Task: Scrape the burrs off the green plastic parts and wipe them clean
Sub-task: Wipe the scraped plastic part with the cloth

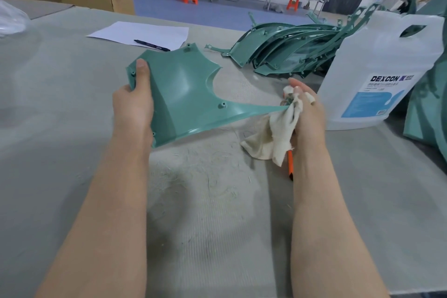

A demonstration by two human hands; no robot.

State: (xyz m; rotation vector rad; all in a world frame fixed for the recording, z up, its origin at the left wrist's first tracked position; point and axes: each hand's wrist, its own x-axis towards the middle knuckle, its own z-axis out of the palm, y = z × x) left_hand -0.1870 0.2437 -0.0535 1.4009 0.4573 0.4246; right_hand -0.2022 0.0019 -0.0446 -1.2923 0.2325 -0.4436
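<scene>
My left hand (132, 106) grips the green panel's (179, 94) left edge – its tapering arm runs rightward into the rag (285, 126) my right hand (308, 113) clutches.

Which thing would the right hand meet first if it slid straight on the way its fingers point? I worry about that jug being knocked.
Probably the pile of curved green plastic parts, not the white plastic jug, which stands beside the right hand; depth is unclear.
</scene>
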